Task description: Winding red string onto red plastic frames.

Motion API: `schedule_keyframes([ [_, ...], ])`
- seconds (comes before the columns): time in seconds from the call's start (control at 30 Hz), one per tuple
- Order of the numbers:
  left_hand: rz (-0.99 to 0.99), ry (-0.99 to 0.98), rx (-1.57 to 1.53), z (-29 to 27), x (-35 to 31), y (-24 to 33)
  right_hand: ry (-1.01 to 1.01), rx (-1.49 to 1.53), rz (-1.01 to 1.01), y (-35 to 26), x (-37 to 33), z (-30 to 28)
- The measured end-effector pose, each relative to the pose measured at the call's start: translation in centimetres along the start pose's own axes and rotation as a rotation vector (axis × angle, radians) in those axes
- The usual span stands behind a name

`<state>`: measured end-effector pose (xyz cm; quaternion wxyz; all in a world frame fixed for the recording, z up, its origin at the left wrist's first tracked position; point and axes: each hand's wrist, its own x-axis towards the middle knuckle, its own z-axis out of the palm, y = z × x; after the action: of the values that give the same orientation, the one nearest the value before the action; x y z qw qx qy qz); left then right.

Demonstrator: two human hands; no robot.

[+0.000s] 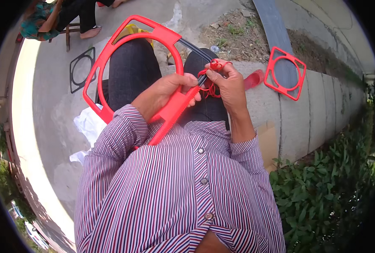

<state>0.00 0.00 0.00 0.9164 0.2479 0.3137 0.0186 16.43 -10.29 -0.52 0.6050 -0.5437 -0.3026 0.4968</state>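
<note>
A large red plastic frame (pixel 167 34) with a round opening rests across my lap, tilted up to the left. My left hand (pixel 170 90) is closed on its right-hand edge, thumb on top. Thin black tubes (pixel 196 50) run along that side between two parts of the frame, passing between my hands. A tangle of red cord (pixel 214 65) is looped about the tubes, with loose strands hanging below. My right hand (pixel 229 86) pinches the cord close to the left fingertips. Its fingers partly hide the cord's path round the tubes.
Beyond my right hand lie a red translucent object (pixel 253 79) and a smaller-looking red frame (pixel 274 85). At left are a black frame (pixel 71 76) and a white cloth or bag (pixel 90 124). Another person (pixel 38 25) sits far left. Green shrubs (pixel 322 185) grow at lower right.
</note>
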Motion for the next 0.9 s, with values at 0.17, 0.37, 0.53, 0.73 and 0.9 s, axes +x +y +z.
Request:
schedule_keyframes([
  [0.17,0.028,0.013,0.058,-0.1,0.0,0.7,0.163,-0.347,-0.198,-2.2,-3.1,-3.7],
  [0.37,0.040,0.032,0.019,-0.5,0.1,0.5,-0.086,-0.369,0.058,-1.5,-6.4,-4.8],
  [0.53,0.082,-0.001,-0.070,-0.8,-0.6,1.4,-0.045,-0.213,0.277,2.0,-10.4,-12.2],
  [0.73,0.098,-0.030,-0.130,-1.1,-0.8,1.6,0.569,0.792,-0.207,6.0,-13.7,-20.7],
  [0.9,0.096,0.030,-0.074,-0.5,-0.3,1.2,0.422,0.633,-0.163,5.6,-8.7,-15.7],
])
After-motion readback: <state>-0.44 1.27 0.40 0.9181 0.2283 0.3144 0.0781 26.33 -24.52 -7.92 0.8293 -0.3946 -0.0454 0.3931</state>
